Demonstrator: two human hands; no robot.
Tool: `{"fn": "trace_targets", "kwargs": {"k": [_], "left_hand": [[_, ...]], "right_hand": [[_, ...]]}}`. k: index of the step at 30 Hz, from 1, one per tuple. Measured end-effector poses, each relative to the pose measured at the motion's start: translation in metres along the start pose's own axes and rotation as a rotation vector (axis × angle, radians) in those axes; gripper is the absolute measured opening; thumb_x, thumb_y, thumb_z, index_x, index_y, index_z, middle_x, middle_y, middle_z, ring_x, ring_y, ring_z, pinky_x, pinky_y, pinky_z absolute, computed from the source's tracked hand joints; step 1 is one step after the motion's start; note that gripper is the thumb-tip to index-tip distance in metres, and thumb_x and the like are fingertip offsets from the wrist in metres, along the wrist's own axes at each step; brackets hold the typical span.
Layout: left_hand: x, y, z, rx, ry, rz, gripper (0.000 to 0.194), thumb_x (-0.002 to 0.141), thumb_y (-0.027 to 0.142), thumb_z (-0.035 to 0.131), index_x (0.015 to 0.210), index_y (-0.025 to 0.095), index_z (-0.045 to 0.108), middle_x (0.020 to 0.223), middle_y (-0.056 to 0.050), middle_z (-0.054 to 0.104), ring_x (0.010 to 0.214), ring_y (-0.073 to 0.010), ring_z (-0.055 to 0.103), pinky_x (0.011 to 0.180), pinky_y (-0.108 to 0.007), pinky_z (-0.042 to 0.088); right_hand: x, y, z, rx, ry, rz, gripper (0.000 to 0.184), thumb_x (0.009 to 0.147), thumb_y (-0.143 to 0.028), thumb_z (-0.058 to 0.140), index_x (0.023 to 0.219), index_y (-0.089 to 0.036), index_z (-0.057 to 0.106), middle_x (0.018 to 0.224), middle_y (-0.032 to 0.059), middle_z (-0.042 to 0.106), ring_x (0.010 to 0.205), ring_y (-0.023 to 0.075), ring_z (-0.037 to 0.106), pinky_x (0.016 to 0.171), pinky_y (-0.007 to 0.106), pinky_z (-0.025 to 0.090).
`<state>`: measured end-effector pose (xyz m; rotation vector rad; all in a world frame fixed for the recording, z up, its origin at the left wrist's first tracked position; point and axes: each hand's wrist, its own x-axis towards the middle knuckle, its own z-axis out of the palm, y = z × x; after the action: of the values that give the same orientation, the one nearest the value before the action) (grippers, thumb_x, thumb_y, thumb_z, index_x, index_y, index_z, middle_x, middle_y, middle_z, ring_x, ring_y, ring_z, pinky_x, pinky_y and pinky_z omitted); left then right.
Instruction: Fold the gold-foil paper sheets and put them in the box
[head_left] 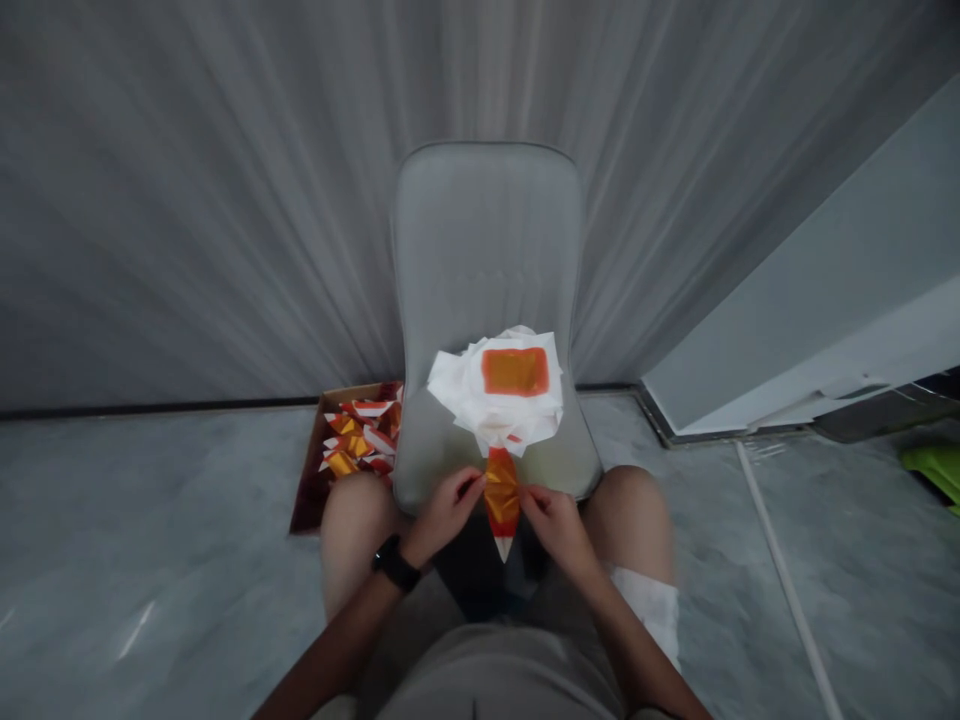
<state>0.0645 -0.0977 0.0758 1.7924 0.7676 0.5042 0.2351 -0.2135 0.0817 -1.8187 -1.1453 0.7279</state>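
A folded piece of joss paper (502, 495), orange-gold in the middle with red bands and a white pointed tip, is held upright between my hands. At its left edge, my left hand (451, 510) pinches it between thumb and fingers. My right hand (556, 520) pinches the opposite edge. Just beyond lies a loose pile of white paper sheets (459, 378) on the chair seat. The top sheet bears an orange-gold rectangle (516, 371) and lies flat.
A grey padded chair (487, 215) faces me, its back against a grey curtain (262, 180). On the floor to the left, an open cardboard box (306, 500) holds several folded red, gold and white papers (351, 438). A green object (934, 470) is at far right.
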Motion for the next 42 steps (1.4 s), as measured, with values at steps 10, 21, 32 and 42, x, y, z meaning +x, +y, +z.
{"fn": "trace_targets", "kwargs": {"k": [10, 21, 32, 42], "left_hand": [[-0.032, 0.012, 0.018, 0.158, 0.096, -0.001, 0.033, 0.102, 0.042, 0.047, 0.086, 0.019, 0.065, 0.081, -0.002, 0.063, 0.076, -0.0161, 0.057, 0.069, -0.028, 0.041], [-0.043, 0.016, 0.021, 0.05, 0.065, 0.01, 0.035, 0.101, 0.042, 0.047, 0.08, 0.018, 0.061, 0.078, -0.001, 0.058, 0.077, -0.0154, 0.054, 0.07, -0.027, 0.04], [-0.036, 0.031, 0.009, 0.112, 0.158, 0.041, 0.04, 0.1, 0.051, 0.048, 0.086, 0.018, 0.066, 0.074, 0.0, 0.059, 0.066, -0.0133, 0.049, 0.061, -0.025, 0.037], [-0.04, 0.021, 0.01, 0.046, 0.206, -0.048, 0.046, 0.097, 0.058, 0.052, 0.078, 0.017, 0.062, 0.07, 0.001, 0.056, 0.066, -0.0128, 0.048, 0.061, -0.025, 0.037]], "right_hand": [[-0.037, -0.008, 0.007, -0.073, 0.08, 0.049, 0.045, 0.095, -0.049, 0.049, 0.096, -0.017, 0.081, 0.081, 0.0105, 0.079, 0.066, 0.0212, 0.069, 0.06, 0.025, 0.045], [-0.026, 0.003, 0.001, 0.191, 0.031, 0.055, 0.058, 0.091, -0.063, 0.052, 0.061, -0.015, 0.065, 0.057, 0.001, 0.058, 0.057, 0.0141, 0.05, 0.054, 0.023, 0.038], [-0.035, -0.03, -0.017, -0.063, -0.018, -0.146, 0.051, 0.096, -0.051, 0.046, 0.066, -0.016, 0.067, 0.057, 0.0014, 0.058, 0.062, 0.0147, 0.052, 0.055, 0.023, 0.036], [-0.012, -0.016, 0.001, 0.095, 0.021, -0.007, 0.055, 0.093, -0.062, 0.047, 0.06, -0.019, 0.054, 0.056, -0.0016, 0.048, 0.057, 0.0128, 0.044, 0.053, 0.024, 0.033]]}}
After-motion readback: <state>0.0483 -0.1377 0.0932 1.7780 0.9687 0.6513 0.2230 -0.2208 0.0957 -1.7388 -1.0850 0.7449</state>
